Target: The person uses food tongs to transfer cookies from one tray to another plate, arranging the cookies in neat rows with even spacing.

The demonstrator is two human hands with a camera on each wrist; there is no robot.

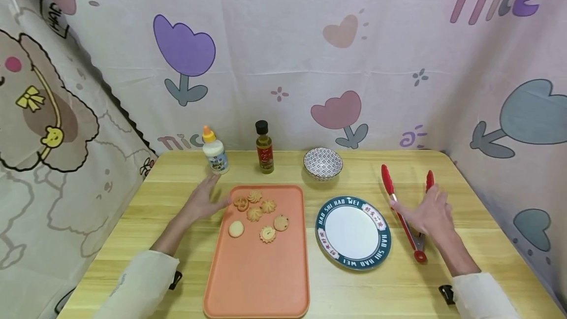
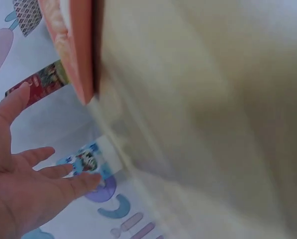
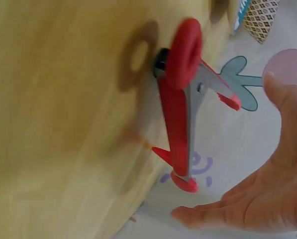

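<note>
My left hand (image 1: 203, 202), thumb and fingers spread, holds nothing. It hovers by the top left corner of an orange tray (image 1: 257, 279), fingertips just below a white glue bottle (image 1: 215, 156) with a yellow cap. Several cookies lie in the tray's upper half, among them a pretzel-shaped one (image 1: 241, 204) and a plain round one (image 1: 236, 229). Over red-and-silver tongs (image 1: 405, 223) is my right hand (image 1: 427, 213), fingers apart and nothing gripped; it partly hides one arm of the tongs. In the right wrist view the tongs (image 3: 180, 119) stand spread, clear of the fingers.
Between tray and tongs lies a white plate (image 1: 353, 233) with a dark teal lettered rim. Along the back stand a dark-capped oil bottle (image 1: 265, 149) and a small patterned bowl (image 1: 323, 164). Printed cloth (image 1: 274, 53) hangs behind the wooden table (image 1: 133, 240) and at its sides.
</note>
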